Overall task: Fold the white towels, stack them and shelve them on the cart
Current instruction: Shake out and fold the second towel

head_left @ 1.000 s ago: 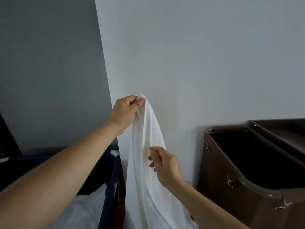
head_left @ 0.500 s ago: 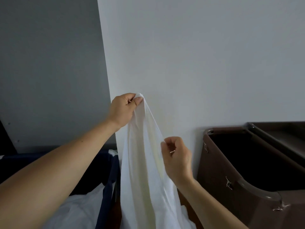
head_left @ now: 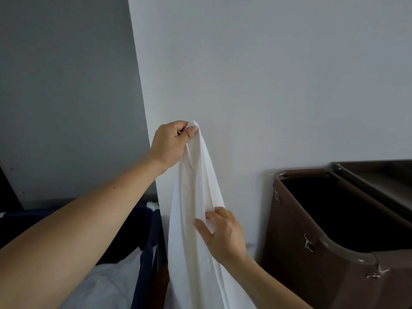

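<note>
A white towel (head_left: 196, 197) hangs long and bunched in front of the white wall. My left hand (head_left: 170, 144) pinches its top corner up high between thumb and fingers. Lower down, my right hand (head_left: 220, 233) grips the towel's right edge between thumb and fingers. The towel's lower end runs out of the frame at the bottom. More white linen (head_left: 107, 284) lies in a dark blue bin (head_left: 147, 259) at the lower left.
A brown cart (head_left: 296, 237) with a dark open bag and a rounded grey handle (head_left: 347, 253) stands at the right against the wall. A grey panel (head_left: 66, 97) fills the left background.
My right hand has slid down the towel's right edge and taken a new grip lower down. My left hand keeps the top corner at about the same height.
</note>
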The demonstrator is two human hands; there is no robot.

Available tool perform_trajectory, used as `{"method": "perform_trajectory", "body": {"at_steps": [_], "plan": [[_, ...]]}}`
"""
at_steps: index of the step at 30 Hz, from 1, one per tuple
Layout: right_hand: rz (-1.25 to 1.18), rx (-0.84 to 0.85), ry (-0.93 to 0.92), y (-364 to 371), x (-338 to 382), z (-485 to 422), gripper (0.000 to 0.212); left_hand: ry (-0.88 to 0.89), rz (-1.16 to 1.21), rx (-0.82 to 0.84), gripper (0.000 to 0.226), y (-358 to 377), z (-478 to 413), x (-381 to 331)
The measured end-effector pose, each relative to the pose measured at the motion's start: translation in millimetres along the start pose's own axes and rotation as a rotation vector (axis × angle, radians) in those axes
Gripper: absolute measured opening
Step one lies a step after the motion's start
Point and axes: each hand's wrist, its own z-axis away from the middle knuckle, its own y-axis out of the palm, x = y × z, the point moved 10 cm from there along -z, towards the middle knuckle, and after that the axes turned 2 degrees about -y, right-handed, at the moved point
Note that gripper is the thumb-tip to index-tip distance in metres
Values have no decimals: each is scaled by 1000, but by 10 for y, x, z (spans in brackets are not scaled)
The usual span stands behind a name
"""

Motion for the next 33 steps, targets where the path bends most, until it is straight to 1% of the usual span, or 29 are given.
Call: {"method": "perform_trajectory", "body": {"at_steps": [1,3,5,8,9,11,12,14,15,16,20,22,26,28,31,33], "plan": [[8,-6,-18,41,12,25,60,-1,-6,-8,26,-13,-16,23],[22,-75,-68,39,31,70,36,-5,-25,-26,28,-60,-43,67],[4,-116,-46,-1,-47,95,22,-12,-40,-25,33,-118,-89,134],[-45,-89,93,-66,-262,127,12,-10,-90,-22,62,-204,-146,209],[-61,-63,164,-95,-333,136,11,-5,-103,-22,66,-217,-160,215],[-89,-46,260,-215,-430,105,12,5,-102,-37,63,-246,-184,176],[-117,-86,304,-346,-476,74,11,7,-88,-55,63,-284,-215,157],[-197,-233,345,-700,-547,-5,7,11,-67,-116,62,-436,-314,103],[-231,-277,343,-835,-571,-36,8,18,-58,-140,62,-520,-368,66],[-259,-286,338,-922,-584,-50,10,22,-50,-150,62,-575,-424,34],[-241,-186,310,-839,-633,-1,7,48,-65,-126,61,-564,-522,-89],[-205,-161,314,-786,-716,48,6,36,-64,-124,63,-549,-516,-43],[-118,-35,353,-646,-909,169,5,11,-45,-145,68,-596,-525,78],[-127,-37,372,-626,-982,224,6,-4,-68,-129,67,-584,-534,126],[-119,-82,345,-661,-1059,251,7,-41,-71,-119,68,-582,-508,195],[-133,-134,315,-739,-1074,259,14,-66,-61,-122,70,-604,-480,258]]}}
